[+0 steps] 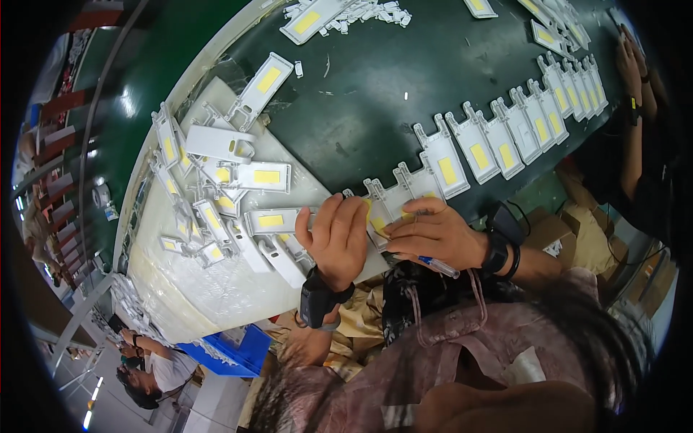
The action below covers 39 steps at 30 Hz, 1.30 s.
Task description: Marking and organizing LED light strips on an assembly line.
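Note:
My left hand (338,238) lies fingers down on a white plastic panel with a yellow rectangle (273,220), at the edge of a heap of the same panels (216,180). My right hand (433,234) presses on another such panel (390,206) at the near end of a row of white panels (505,137) laid side by side on the dark green belt (375,94). A blue-tipped pen (437,265) is tucked under the right palm. Both wrists wear dark bands.
The heap rests on a white plastic-covered sheet (216,296). More panels lie at the belt's far side (317,18). Another person's hands (632,65) work at the right end of the row. A blue bin (231,353) and cardboard boxes (556,231) sit below.

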Each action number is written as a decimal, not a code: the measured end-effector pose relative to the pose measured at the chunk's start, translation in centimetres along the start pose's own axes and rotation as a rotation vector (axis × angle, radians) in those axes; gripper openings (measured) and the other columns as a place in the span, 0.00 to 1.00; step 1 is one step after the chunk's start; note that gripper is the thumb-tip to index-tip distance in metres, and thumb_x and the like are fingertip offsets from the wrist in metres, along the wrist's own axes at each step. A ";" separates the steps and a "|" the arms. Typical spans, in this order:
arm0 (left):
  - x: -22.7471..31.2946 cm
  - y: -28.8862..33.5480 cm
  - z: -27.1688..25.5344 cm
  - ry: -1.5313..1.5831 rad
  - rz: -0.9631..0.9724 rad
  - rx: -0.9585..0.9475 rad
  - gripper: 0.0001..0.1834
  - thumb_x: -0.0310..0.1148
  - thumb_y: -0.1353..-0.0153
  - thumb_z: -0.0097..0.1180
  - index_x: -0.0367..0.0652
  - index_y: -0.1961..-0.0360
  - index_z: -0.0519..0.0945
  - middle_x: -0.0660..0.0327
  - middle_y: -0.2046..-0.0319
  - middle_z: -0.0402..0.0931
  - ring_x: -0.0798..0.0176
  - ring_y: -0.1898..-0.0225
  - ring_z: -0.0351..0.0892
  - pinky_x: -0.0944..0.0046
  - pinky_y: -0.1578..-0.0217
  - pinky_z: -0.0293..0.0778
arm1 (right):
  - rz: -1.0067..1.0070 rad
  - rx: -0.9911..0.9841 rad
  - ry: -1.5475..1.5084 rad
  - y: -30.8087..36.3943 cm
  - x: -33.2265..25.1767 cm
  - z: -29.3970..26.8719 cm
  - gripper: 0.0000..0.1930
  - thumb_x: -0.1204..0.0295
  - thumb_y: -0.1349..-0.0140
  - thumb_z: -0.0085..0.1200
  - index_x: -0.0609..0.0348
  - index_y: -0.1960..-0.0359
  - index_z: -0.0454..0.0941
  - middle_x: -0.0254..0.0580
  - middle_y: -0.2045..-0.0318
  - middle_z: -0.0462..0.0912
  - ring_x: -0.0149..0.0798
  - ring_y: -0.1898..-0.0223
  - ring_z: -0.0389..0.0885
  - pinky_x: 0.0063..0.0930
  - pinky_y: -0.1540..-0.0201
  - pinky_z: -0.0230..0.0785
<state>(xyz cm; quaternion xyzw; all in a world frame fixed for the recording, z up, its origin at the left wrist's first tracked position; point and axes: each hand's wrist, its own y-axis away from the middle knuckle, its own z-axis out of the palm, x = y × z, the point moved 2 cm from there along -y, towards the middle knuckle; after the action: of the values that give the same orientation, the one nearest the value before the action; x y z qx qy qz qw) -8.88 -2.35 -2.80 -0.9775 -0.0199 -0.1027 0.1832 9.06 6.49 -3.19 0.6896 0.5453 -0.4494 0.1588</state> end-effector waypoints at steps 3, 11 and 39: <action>0.0 0.0 -0.1 0.007 -0.004 -0.034 0.09 0.28 0.46 0.62 0.48 0.62 0.85 0.69 0.54 0.81 0.62 0.45 0.75 0.48 0.35 0.54 | 0.007 -0.004 -0.012 0.1 0.0 0.2 0.17 0.71 0.43 0.67 0.49 0.52 0.81 0.30 0.52 0.85 0.30 0.50 0.83 0.35 0.38 0.65; 0.4 0.7 -1.1 -0.020 -0.041 -0.067 0.13 0.32 0.47 0.60 0.52 0.59 0.83 0.69 0.47 0.79 0.60 0.42 0.73 0.47 0.35 0.53 | 0.002 -0.021 0.012 0.3 0.2 -0.1 0.17 0.72 0.43 0.67 0.49 0.51 0.81 0.28 0.53 0.85 0.30 0.50 0.83 0.35 0.38 0.65; 1.2 0.8 -0.4 -0.170 -0.057 -0.055 0.09 0.33 0.41 0.56 0.54 0.60 0.84 0.68 0.45 0.79 0.56 0.41 0.73 0.46 0.34 0.51 | 0.031 0.016 0.013 -0.2 -0.2 0.0 0.12 0.75 0.44 0.67 0.52 0.57 0.82 0.34 0.56 0.87 0.32 0.54 0.85 0.35 0.41 0.67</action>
<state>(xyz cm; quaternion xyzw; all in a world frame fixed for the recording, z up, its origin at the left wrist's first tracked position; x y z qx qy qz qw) -7.71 -3.21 -2.47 -0.9864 -0.0605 -0.0249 0.1511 8.86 6.51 -2.99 0.7019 0.5321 -0.4469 0.1567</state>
